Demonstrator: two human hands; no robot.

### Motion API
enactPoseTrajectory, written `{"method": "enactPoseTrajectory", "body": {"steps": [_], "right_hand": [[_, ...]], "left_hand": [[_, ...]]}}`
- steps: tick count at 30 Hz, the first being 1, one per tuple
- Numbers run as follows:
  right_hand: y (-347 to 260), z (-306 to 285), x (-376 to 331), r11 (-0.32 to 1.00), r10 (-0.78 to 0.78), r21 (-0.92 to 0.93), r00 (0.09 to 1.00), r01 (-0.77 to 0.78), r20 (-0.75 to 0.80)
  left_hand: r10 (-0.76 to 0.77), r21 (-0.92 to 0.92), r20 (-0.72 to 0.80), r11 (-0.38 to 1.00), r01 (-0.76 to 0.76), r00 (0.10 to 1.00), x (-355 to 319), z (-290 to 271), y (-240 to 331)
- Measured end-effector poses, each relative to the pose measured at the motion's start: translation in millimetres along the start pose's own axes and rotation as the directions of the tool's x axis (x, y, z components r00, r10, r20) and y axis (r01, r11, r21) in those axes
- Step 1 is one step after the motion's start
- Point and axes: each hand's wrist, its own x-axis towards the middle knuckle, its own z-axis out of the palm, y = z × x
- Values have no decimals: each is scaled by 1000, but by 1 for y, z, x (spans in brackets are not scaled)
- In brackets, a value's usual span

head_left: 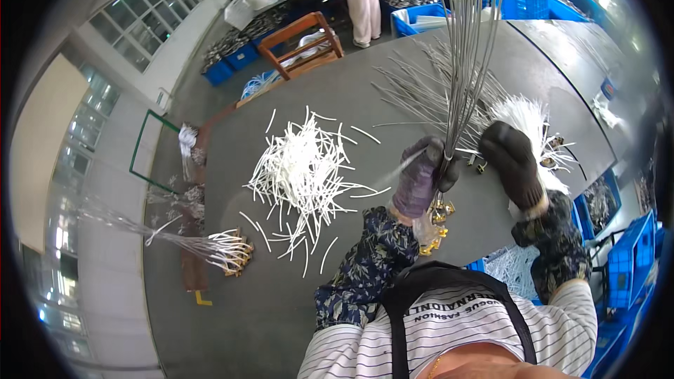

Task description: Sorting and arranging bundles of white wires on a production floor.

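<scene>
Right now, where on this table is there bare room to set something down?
On the gray table, one bare patch lies near the person, between the patterned left sleeve and the white-tipped wire bundle; another separates the white tube pile from the wooden chair. It is crowded around the right hand, with loose gray wires and white strands.

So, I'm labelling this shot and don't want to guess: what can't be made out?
All in the head view:
Wires: some top ends, cut off by the upper edge; the gripped stretch, hidden by the left hand.
Right hand: anything under it, hidden by its glove.
Far person: upper part, cut off by the upper edge.
White pile: piece count, hidden by overlap.
</scene>
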Motion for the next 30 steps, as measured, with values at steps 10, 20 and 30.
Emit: {"method": "enactPoseTrajectory", "body": {"steps": [10,20,30], "right_hand": [[-57,23,0,759,-315,-488,899,431,303],[-66,21,6,769,-266,-516,923,377,278],[-48,5,23,876,-350,-265,910,402,224]], "left_hand": [[310,280,-119,922,-267,943,13,7,-27],[413,327,1,860,-391,911,-6,4,34],[393,519,356,672,-529,848,0,-4,20]]}}
